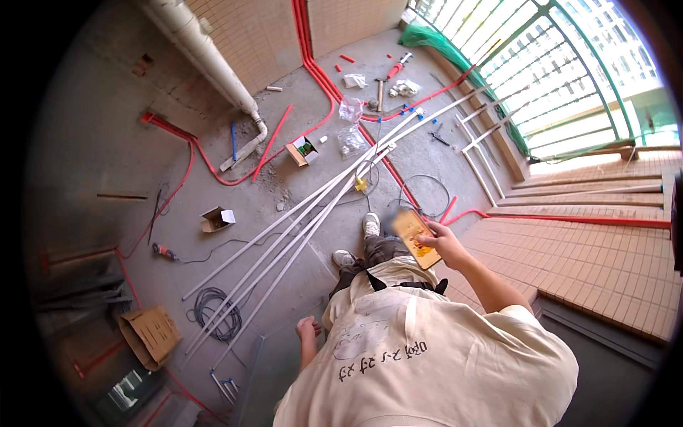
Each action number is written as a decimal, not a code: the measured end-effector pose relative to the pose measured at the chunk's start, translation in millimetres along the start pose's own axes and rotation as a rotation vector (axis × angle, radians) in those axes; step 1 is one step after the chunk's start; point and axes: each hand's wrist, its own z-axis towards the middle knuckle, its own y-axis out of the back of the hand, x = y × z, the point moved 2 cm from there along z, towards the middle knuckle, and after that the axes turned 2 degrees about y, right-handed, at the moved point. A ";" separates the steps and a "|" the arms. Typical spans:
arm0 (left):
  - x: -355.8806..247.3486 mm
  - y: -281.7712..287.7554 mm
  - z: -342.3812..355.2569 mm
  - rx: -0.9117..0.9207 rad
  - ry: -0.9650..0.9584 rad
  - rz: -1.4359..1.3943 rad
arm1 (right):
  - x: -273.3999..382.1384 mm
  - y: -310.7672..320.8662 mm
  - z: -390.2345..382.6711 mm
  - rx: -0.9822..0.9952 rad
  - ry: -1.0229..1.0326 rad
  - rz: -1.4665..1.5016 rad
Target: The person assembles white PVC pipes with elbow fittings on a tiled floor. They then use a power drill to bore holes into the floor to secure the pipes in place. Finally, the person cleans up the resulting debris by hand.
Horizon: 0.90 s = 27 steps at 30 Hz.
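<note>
Right hand (444,245) closed around yellow phone (415,240) at one edge, presumably to steady it, right of white pipes (348,173); left hand (308,328) half-curled, looks empty.

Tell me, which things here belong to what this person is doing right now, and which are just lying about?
Seemingly in use:
phone, held in the right hand

Lying about on the floor:
white pipes
coiled grey cable
hammer
large brown cardboard box
clear bag of white fittings
</note>
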 end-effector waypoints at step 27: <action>-341.3 -189.2 23.6 0.244 -0.296 0.999 | -132.7 36.7 28.3 0.139 -0.450 0.926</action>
